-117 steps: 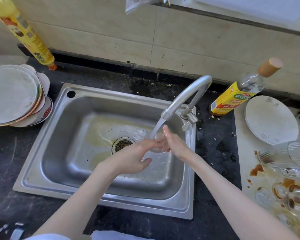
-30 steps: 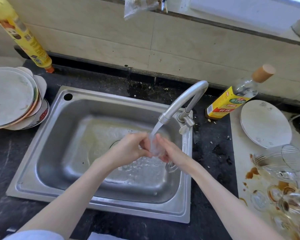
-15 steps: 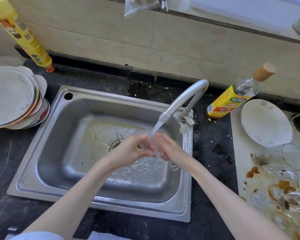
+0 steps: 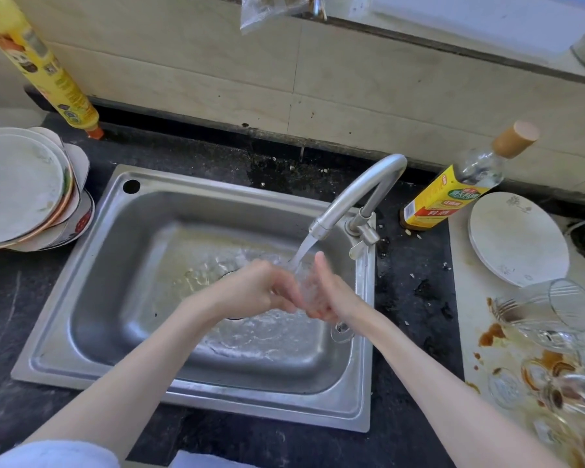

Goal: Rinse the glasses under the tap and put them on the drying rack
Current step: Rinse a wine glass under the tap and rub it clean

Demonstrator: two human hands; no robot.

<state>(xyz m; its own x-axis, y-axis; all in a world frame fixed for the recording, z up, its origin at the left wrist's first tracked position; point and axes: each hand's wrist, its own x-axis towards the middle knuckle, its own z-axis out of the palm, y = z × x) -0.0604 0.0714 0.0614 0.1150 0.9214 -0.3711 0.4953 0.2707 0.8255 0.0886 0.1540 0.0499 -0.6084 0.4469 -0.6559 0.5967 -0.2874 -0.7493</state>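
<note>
Water runs from the steel tap (image 4: 348, 201) into the sink (image 4: 92, 298). Under the stream I hold a small clear glass (image 4: 306, 287) between both hands. My left hand (image 4: 257, 292) has its fingers curled against the glass's left side. My right hand (image 4: 328, 292) cups its right side with the fingers pointing up. The glass is mostly hidden by water and fingers; a clear round piece (image 4: 341, 329) shows just below my right wrist. Several dirty glasses (image 4: 554, 309) lie on a stained white board (image 4: 466, 332) at the right.
A stack of plates (image 4: 24, 187) stands left of the sink. A yellow bottle (image 4: 41, 65) leans at the back left. A yellow-labelled bottle with a cork (image 4: 453, 187) and a white plate (image 4: 517, 238) stand right of the tap. The counter is black.
Both hands have stayed under the stream with the glass. My right fingers have straightened upward and the hands have shifted slightly around the glass.
</note>
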